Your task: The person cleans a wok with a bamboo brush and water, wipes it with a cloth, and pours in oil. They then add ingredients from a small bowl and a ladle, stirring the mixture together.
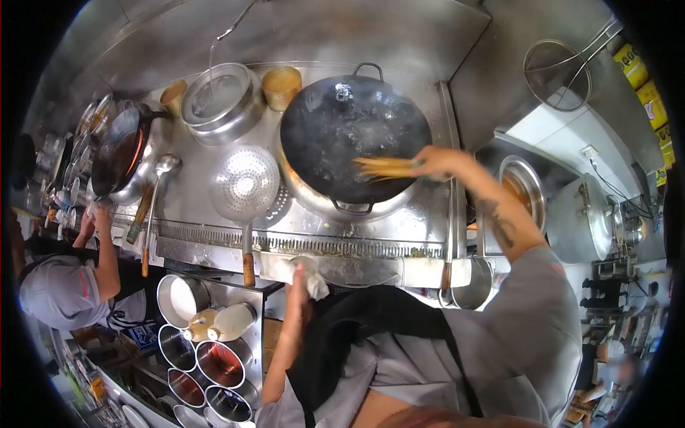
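Observation:
My right hand (434,162) is closed around a bamboo wok brush (384,168), its bristles reaching over the right side of a large black wok (321,135). The wok sits on the burner with bubbly or wet patches and a haze of steam inside; whether the bristles touch its surface is hard to tell. At the stove's front edge, my left hand (296,294) grips a crumpled white cloth (314,283). The cloth hides part of my fingers. A perforated strainer ladle (245,182) lies left of the wok, its wooden handle pointing toward me.
A steel pot (217,125) stands beneath a running tap (232,28). A long ladle (153,207) and another wok (118,150) are farther left, near a co-worker (68,285). Sauce containers (220,365) and bottles (232,322) fill the lower left. A wire strainer (528,68) hangs at right.

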A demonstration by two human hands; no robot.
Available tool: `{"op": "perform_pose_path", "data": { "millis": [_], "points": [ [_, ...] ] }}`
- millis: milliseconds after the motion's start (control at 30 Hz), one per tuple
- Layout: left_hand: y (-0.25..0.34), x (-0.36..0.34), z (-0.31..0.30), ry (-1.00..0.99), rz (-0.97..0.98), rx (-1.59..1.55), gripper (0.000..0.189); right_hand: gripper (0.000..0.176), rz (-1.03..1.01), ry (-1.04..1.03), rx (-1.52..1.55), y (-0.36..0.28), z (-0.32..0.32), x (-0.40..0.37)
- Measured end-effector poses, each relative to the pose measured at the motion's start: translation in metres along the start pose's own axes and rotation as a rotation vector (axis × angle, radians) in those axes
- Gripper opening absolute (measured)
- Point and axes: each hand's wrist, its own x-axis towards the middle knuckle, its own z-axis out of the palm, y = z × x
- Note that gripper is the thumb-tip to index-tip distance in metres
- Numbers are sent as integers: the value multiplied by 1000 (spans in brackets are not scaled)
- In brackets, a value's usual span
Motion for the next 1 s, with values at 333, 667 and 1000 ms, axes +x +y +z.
{"op": "perform_pose_path", "data": {
  "millis": [333,667,1000],
  "points": [
    [3,-29,-48,137,98,-40,48,41,61,248,13,73,-20,17],
    [7,-67,-30,118,49,-17,40,33,-286,331,220,-119,59,72],
    [27,-65,-29,118,162,131,51,43,75,395,-151,9,-15,88]
  ]
}}
